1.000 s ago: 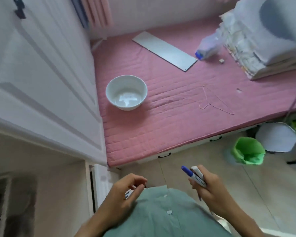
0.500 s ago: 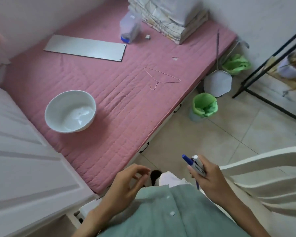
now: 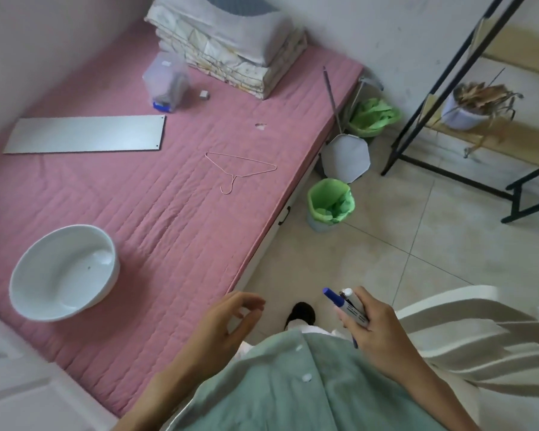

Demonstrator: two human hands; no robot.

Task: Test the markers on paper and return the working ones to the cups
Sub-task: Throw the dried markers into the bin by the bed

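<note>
Colours of the room's things.
Pink quilted bed (image 3: 156,213); white basin (image 3: 63,273) near left; blue-capped markers (image 3: 346,307); green-lined bins (image 3: 330,201) right; green shirt (image 3: 293,387); beige floor tiles (image 3: 417,259).

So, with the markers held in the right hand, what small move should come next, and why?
Probably bring the empty left hand across to pull the blue cap off the blue-capped white marker. The right hand grips two markers, the blue one capped; no paper or cups are in view.

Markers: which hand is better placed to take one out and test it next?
Probably the left hand: it is empty, fingers loosely curled, close beside the right hand, which already grips the markers. No paper or cups are in view.
</note>
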